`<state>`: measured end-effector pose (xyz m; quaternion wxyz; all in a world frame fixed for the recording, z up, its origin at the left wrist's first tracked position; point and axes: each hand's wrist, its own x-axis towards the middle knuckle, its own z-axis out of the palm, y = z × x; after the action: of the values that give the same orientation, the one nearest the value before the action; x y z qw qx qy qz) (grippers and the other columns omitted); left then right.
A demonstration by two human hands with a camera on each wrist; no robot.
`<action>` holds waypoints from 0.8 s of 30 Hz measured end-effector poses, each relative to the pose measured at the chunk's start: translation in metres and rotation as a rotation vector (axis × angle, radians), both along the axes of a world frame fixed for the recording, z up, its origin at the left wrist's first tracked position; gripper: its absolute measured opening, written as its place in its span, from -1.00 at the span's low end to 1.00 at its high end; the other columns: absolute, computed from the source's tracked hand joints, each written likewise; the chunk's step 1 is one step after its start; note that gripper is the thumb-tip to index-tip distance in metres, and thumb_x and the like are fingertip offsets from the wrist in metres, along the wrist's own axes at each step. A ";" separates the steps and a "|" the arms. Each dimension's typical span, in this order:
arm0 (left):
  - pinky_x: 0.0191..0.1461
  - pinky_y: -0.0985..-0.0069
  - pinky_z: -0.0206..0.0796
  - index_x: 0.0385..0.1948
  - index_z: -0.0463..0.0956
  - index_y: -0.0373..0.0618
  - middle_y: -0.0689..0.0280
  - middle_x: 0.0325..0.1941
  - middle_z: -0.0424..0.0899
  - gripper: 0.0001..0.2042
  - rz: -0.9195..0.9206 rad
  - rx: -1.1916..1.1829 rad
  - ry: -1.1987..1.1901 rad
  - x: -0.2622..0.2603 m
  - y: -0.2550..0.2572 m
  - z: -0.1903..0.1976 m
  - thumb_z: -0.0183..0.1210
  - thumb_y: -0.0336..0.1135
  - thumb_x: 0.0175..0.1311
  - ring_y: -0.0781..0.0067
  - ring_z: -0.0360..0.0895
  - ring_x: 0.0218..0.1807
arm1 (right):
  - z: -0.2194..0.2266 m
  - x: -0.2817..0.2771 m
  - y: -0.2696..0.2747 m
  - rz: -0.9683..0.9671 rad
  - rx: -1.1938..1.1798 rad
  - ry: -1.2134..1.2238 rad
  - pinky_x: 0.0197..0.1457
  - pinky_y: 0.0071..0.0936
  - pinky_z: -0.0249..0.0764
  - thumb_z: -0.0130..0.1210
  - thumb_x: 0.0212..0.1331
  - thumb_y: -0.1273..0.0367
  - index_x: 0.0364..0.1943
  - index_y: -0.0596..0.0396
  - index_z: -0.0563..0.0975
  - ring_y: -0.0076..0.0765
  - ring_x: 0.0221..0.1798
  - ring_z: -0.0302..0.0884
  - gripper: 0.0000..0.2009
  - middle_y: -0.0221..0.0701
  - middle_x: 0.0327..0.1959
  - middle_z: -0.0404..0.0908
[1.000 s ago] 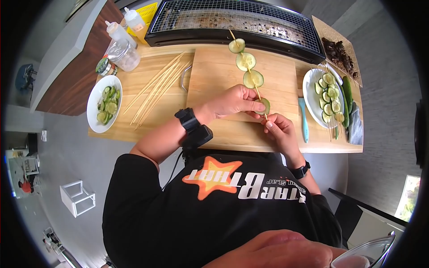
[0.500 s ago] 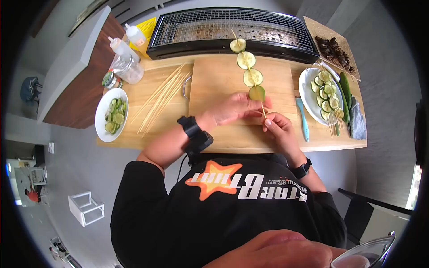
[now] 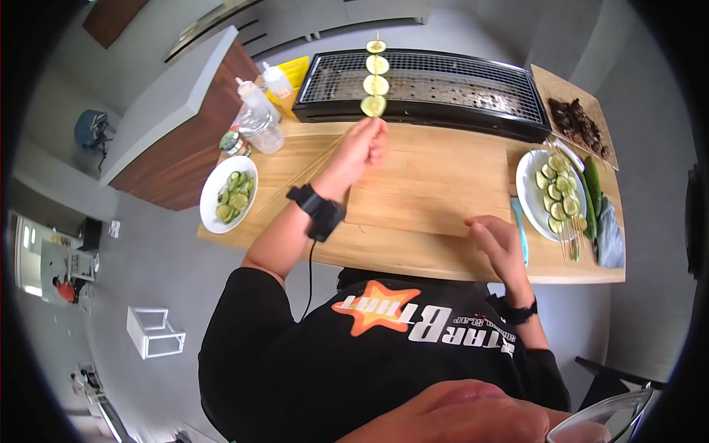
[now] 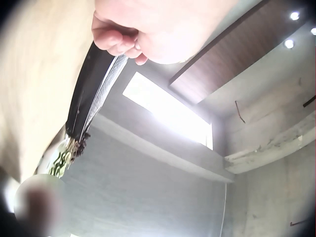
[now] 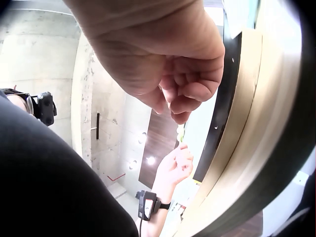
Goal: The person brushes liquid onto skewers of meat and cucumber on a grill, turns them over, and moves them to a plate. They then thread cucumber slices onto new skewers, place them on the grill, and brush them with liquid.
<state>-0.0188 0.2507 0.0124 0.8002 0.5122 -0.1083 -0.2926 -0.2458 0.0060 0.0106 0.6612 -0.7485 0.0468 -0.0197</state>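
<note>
My left hand (image 3: 360,151) grips the lower end of a cucumber skewer (image 3: 376,86), reaching out past the cutting board (image 3: 436,166). Several round slices are threaded along the stick, which overlaps the grill (image 3: 458,96) in the head view. Curled fingers show in the left wrist view, where the skewer is hidden behind the hand (image 4: 148,29). Nearer the body, my right hand (image 3: 498,244) hovers above the table's front edge, its fingers loosely bent and holding nothing. The right wrist view shows that hand (image 5: 168,64) large, with the left hand farther off.
A white plate of cucumber skewers (image 3: 525,203) stands on the right, beside whole cucumbers (image 3: 591,193) and a turquoise brush (image 3: 519,229). To the left are a bowl of cucumber slices (image 3: 209,196), bare sticks (image 3: 306,171), a jar (image 3: 262,133) and squeeze bottles (image 3: 253,97).
Both hands were at the skewer's lower end earlier; the right hand has let go and moved apart. My left hand has carried the skewer forward, toward the grill. The head view has shifted.
</note>
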 end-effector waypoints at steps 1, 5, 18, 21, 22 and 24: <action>-0.59 0.74 -0.04 -0.32 0.36 -0.03 0.58 -0.67 0.11 -0.79 0.029 0.016 -0.013 0.019 0.012 -0.001 -0.07 -0.13 0.45 0.74 0.08 -0.65 | 0.001 -0.005 -0.006 -0.019 0.002 -0.012 -0.39 -0.73 0.30 0.08 0.30 0.32 -0.17 0.20 0.61 -0.72 -0.46 0.35 -0.78 -0.52 -0.43 0.59; -0.68 0.73 -0.12 -0.34 0.36 -0.04 0.57 -0.72 0.12 -0.81 0.172 0.122 0.122 0.078 0.050 0.002 -0.09 -0.20 0.45 0.74 0.03 -0.72 | 0.005 -0.020 -0.030 -0.119 -0.034 -0.032 -0.41 -0.73 0.28 0.08 0.29 0.38 -0.17 0.23 0.60 -0.72 -0.48 0.32 -0.81 -0.50 -0.44 0.58; -0.69 0.59 0.01 -0.35 0.42 -0.20 0.43 -0.67 0.35 -0.78 0.323 0.884 -0.295 0.154 0.086 -0.008 -0.02 -0.21 0.29 0.58 0.25 -0.71 | 0.035 -0.052 -0.091 -0.389 -0.337 -0.188 -0.41 -0.72 0.21 0.07 0.31 0.35 -0.18 0.22 0.58 -0.71 -0.47 0.28 -0.80 -0.55 -0.46 0.52; -0.52 0.32 0.30 -0.39 0.46 -0.24 0.16 -0.54 0.56 -0.69 0.395 1.375 -0.652 0.171 0.094 -0.018 0.03 -0.11 0.24 0.22 0.51 -0.55 | 0.039 -0.057 -0.105 -0.495 -0.437 -0.209 -0.41 -0.70 0.21 0.06 0.30 0.38 -0.19 0.24 0.57 -0.69 -0.47 0.27 -0.82 -0.53 -0.45 0.52; -0.41 0.22 0.36 -0.40 0.46 -0.25 0.07 -0.48 0.59 -0.66 0.455 1.525 -0.830 0.155 0.091 -0.011 0.05 -0.08 0.23 0.09 0.56 -0.44 | 0.039 -0.058 -0.110 -0.524 -0.534 -0.216 -0.41 -0.70 0.22 0.05 0.31 0.38 -0.19 0.24 0.57 -0.69 -0.46 0.28 -0.81 -0.53 -0.47 0.51; -0.23 0.08 0.40 -0.38 0.47 -0.27 -0.05 -0.37 0.63 -0.62 0.521 1.692 -1.004 0.124 0.082 0.003 0.07 -0.02 0.22 -0.09 0.59 -0.27 | 0.037 -0.062 -0.119 -0.593 -0.732 -0.216 -0.40 -0.69 0.24 0.02 0.33 0.38 -0.18 0.25 0.56 -0.70 -0.44 0.29 -0.81 -0.54 -0.49 0.48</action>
<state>0.1053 0.3330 0.0156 0.0762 0.9815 -0.0743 0.1590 -0.3073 -0.1131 0.0479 0.3213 -0.8801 0.1790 -0.3002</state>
